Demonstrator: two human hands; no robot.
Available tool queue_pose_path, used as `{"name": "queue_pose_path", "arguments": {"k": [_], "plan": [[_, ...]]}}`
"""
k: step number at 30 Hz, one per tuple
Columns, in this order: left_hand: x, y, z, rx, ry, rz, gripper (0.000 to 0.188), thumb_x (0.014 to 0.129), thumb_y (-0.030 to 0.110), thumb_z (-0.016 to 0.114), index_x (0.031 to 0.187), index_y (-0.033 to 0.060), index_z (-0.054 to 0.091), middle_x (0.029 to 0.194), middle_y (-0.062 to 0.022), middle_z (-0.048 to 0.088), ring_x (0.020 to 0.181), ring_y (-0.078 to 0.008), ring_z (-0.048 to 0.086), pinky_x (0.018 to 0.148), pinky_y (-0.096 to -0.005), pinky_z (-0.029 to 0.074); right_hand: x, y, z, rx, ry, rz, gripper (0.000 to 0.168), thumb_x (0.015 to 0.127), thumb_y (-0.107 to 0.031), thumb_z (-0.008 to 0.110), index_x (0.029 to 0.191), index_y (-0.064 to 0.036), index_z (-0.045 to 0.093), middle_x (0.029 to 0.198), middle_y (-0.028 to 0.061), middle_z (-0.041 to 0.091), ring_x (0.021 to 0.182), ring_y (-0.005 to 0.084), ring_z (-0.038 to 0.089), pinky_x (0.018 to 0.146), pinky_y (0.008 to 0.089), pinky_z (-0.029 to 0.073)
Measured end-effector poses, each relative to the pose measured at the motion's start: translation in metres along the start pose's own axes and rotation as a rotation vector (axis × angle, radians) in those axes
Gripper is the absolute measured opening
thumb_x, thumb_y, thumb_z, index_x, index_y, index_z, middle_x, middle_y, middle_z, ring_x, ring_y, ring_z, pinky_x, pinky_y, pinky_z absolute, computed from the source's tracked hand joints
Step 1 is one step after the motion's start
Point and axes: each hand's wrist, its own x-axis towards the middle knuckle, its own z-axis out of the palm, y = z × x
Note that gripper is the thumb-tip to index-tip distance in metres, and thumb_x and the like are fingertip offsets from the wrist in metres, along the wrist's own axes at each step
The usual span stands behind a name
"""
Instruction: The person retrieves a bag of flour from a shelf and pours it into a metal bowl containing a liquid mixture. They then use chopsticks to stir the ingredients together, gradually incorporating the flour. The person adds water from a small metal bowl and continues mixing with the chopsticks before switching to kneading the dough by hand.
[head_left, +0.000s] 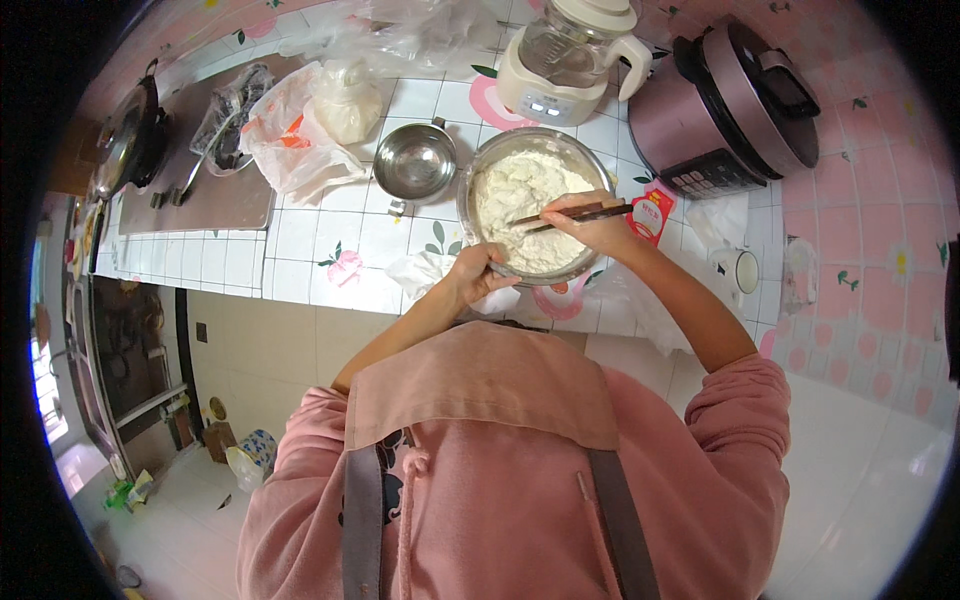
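Note:
A steel mixing bowl (598, 174) holds a pale, lumpy flour mixture (525, 187) near the front of the counter. My left hand (480, 274) grips the bowl's rim at its lower left. In my right hand (592, 223) is a pair of dark chopsticks (574, 214), their tips in the mixture. Left of the bowl stands a smaller two-handled steel pot (415, 162). A red packet (650, 217) lies just right of the bowl, partly behind my right hand. Crumpled white tissue (420, 274) lies beside my left hand.
An electric glass kettle (561, 64) and a mauve pressure cooker (712, 112) stand behind and to the right. A tied bag of white powder (346, 101) and a plastic bag (289, 142) sit by the cooktop (232, 195). A mug (737, 268) stands at the right.

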Motion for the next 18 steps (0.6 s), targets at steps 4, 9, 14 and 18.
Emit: {"name": "queue_pose_path", "arguments": {"k": [4,9,14,18], "plan": [[0.001,0.0,0.001,-0.014,0.01,0.005,0.01,0.067,0.001,0.034,0.072,-0.0012,0.043,0.073,-0.0096,0.048,0.059,-0.0173,0.053,0.055,-0.0299,0.051,-0.003,0.001,-0.019,-0.19,0.105,-0.045,0.013,0.067,-0.016,0.057,0.069,-0.003,0.058,0.065,0.0081,0.058,0.058,0.0143,0.055,0.054,0.0245,0.043],[0.011,-0.004,-0.011,0.014,0.003,-0.007,0.012,0.068,0.002,0.034,0.075,-0.0017,0.044,0.073,-0.0088,0.048,0.059,-0.0173,0.053,0.057,-0.0313,0.05,-0.003,0.006,-0.035,-0.221,0.263,-0.206,0.009,0.066,-0.01,0.058,0.07,-0.002,0.057,0.062,0.0097,0.057,0.052,0.0148,0.055,0.049,0.0227,0.044],[0.01,-0.005,-0.007,0.035,0.012,0.011,0.031,0.067,0.001,0.032,0.096,-0.0088,0.037,0.086,-0.0148,0.048,0.067,-0.0203,0.054,0.055,-0.0259,0.051,-0.002,0.025,-0.011,-0.029,0.163,-0.249,0.01,0.07,-0.01,0.053,0.074,-0.002,0.056,0.066,0.0104,0.056,0.056,0.0168,0.055,0.05,0.0245,0.043],[0.002,0.0,0.0,0.022,0.011,-0.004,0.024,0.067,0.001,0.032,0.089,-0.0061,0.039,0.083,-0.0125,0.049,0.069,-0.0204,0.054,0.056,-0.0285,0.051,-0.026,0.02,0.015,-0.276,0.055,-0.392,0.006,0.066,-0.005,0.055,0.07,-0.001,0.056,0.063,0.01,0.056,0.055,0.0199,0.055,0.048,0.0255,0.042]]}}
